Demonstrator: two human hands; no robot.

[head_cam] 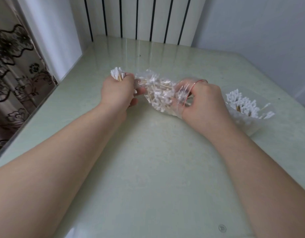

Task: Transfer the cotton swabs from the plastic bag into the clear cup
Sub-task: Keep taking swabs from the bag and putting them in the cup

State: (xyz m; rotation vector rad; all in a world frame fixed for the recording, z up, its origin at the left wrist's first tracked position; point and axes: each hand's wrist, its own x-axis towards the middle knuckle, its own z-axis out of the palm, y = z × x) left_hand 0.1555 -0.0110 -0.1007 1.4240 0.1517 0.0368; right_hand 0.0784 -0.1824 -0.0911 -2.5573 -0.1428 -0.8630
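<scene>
A clear plastic bag (158, 93) with a red zip strip, full of white-tipped wooden cotton swabs, is held above the table between both hands. My left hand (117, 91) grips a bundle of swabs (117, 74) whose white tips stick up out of the fist, right beside the bag's left end. My right hand (205, 100) pinches the bag's mouth at the red strip. The clear cup (248, 121) stands to the right, behind my right hand, with many swabs (241, 102) upright in it; my wrist partly hides it.
The pale green glossy table (148, 169) stretches toward me. A white wall panel with black stripes (139, 18) closes the far edge. A patterned curtain (12, 74) hangs at the left, past the table's edge.
</scene>
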